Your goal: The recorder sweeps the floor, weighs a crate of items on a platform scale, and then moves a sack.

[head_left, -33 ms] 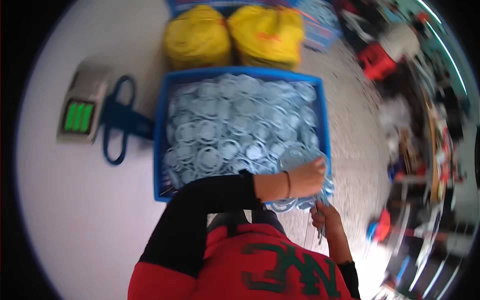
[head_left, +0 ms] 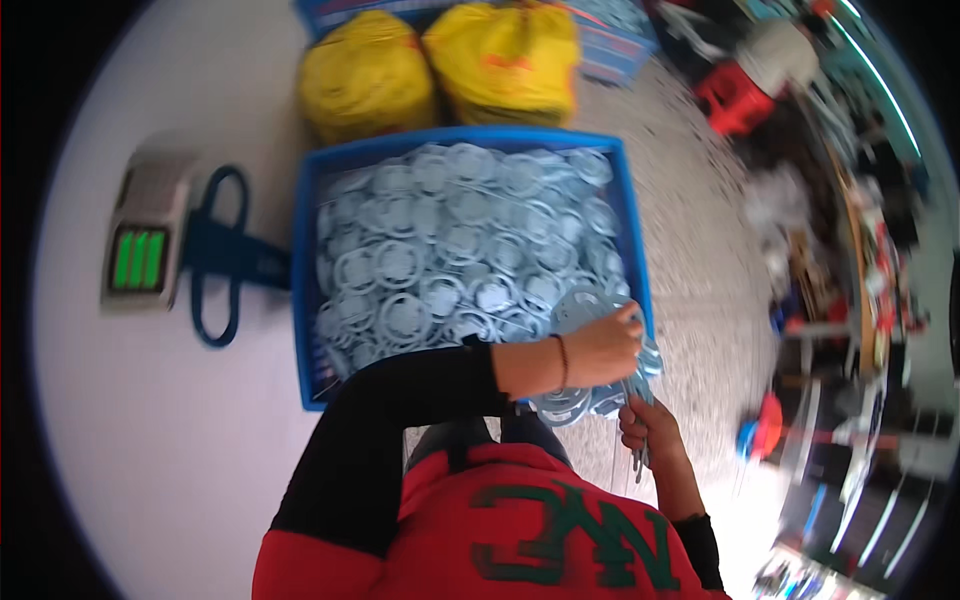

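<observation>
A blue bin (head_left: 299,250) in front of me is heaped with flat, round, light grey-blue plastic pieces (head_left: 398,262). My left hand (head_left: 606,347), wearing a thin bracelet, reaches across to the bin's near right corner. Its fingers are closed on a grey-blue plastic piece (head_left: 578,306), part of which the hand hides. Just below, outside that corner, my right hand (head_left: 652,432) grips several similar plastic pieces, their thin ends sticking out under the fist. More round pieces (head_left: 562,404) show beneath my left wrist, over the bin's near edge.
Left of the bin stand a scale display (head_left: 140,258) with green lit digits and a dark blue looped bracket (head_left: 222,250). Two yellow sacks (head_left: 367,80) sit behind the bin. Far right, a person in a light top (head_left: 780,55) is by a red stool (head_left: 735,97); a cluttered bench (head_left: 862,270) runs alongside.
The view has shifted slightly, so the bin, sacks and scale appear further left. Both hands keep their grip near the bin's corner, with little visible movement.
</observation>
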